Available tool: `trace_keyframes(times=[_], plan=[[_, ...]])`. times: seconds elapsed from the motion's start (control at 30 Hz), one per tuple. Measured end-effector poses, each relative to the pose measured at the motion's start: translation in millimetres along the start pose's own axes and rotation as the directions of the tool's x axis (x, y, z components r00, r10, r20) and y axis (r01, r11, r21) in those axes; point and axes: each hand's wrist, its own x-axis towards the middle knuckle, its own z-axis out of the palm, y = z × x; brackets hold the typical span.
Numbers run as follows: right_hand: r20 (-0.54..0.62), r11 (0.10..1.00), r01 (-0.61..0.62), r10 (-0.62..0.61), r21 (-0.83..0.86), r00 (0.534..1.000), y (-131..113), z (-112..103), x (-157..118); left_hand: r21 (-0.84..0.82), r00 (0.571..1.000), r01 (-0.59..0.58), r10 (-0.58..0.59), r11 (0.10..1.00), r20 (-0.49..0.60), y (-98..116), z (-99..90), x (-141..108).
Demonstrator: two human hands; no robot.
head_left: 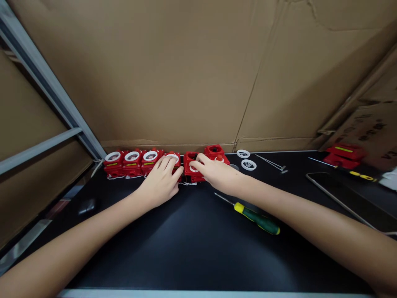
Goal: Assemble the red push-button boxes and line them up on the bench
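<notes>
Along the back of the black table stands a row of red housings (132, 167), the left ones topped with white rings (113, 156). My left hand (161, 180) is closed over the fourth red housing (180, 174), fingers on its top by the white ring and thumb at its right side. My right hand (217, 174) pinches a white ring (194, 166) at the top of the adjoining red housing (190, 157), whose round opening is partly visible. Behind my right hand sits another open red housing (214, 150), partly covered.
Two loose white rings (243, 154) and metal tweezers (273, 164) lie to the right. A green-and-yellow screwdriver (257, 217) rests below my right forearm. Farther right are a phone (350, 200), a second screwdriver (361, 175) and red parts (344, 155). A cardboard wall (186, 74) rises behind.
</notes>
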Motion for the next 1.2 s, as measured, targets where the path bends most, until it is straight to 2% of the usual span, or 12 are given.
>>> trace_keyframes(times=[0.27, 0.43, 0.6, 0.7, 0.77, 0.83, 0.9, 0.93, 1.0, 1.07, 1.13, 1.2], plan=[[-0.071, 0.991, 0.084, -0.077, 0.106, 0.995, 10.8, -13.5, -8.8, 0.008, 1.000, -0.026, 0.026, 1.000, -0.006, -4.0, 0.5, -0.9], [-0.146, 0.985, 0.137, -0.121, 0.102, 0.982, 9.9, -31.1, -35.0, -0.070, 0.998, -0.052, 0.050, 0.996, -0.042, -11.4, -2.6, 0.1], [-0.329, 0.961, 0.278, -0.265, -0.008, 0.906, 8.7, -33.3, -77.0, -0.133, 0.998, -0.022, 0.015, 0.991, -0.054, -23.0, -10.8, 1.3], [-0.381, 0.939, 0.342, -0.300, 0.047, 0.875, 5.8, -29.6, -100.0, -0.258, 0.998, -0.019, 0.003, 0.966, -0.059, -31.1, -21.7, -3.2], [-0.375, 0.919, 0.365, -0.290, 0.147, 0.880, 1.4, -28.8, -111.8, -0.407, 0.999, -0.039, 0.034, 0.912, -0.020, -33.9, -31.9, -9.0], [-0.307, 0.881, 0.339, -0.239, 0.330, 0.921, -4.3, -27.9, -119.5, -0.565, 0.999, -0.030, 0.050, 0.825, 0.020, -33.3, -42.8, -16.4], [-0.232, 0.817, 0.297, -0.205, 0.494, 0.951, -10.2, -23.1, -122.8, -0.714, 0.996, 0.003, 0.061, 0.700, 0.063, -29.6, -52.2, -24.7], [-0.225, 0.796, 0.304, -0.215, 0.524, 0.951, -12.9, -18.6, -123.0, -0.784, 0.993, 0.012, 0.085, 0.620, 0.082, -26.8, -55.8, -28.8], [-0.293, 0.800, 0.413, -0.308, 0.435, 0.905, -17.5, -5.7, -122.0, -0.886, 0.978, 0.031, 0.168, 0.463, 0.122, -19.9, -60.1, -36.2], [-0.410, 0.802, 0.550, -0.431, 0.235, 0.803, -21.6, 9.1, -120.6, -0.921, 0.970, 0.047, 0.203, 0.388, 0.135, -12.1, -61.2, -41.9], [-0.522, 0.783, 0.619, -0.503, 0.063, 0.689, -25.7, 21.4, -119.9, -0.903, 0.945, 0.068, 0.264, 0.424, 0.195, -3.6, -60.1, -45.4], [-0.584, 0.772, 0.635, -0.522, -0.014, 0.621, -29.7, 28.7, -120.0, -0.881, 0.926, 0.045, 0.311, 0.470, 0.214, 5.1, -58.3, -47.4]])
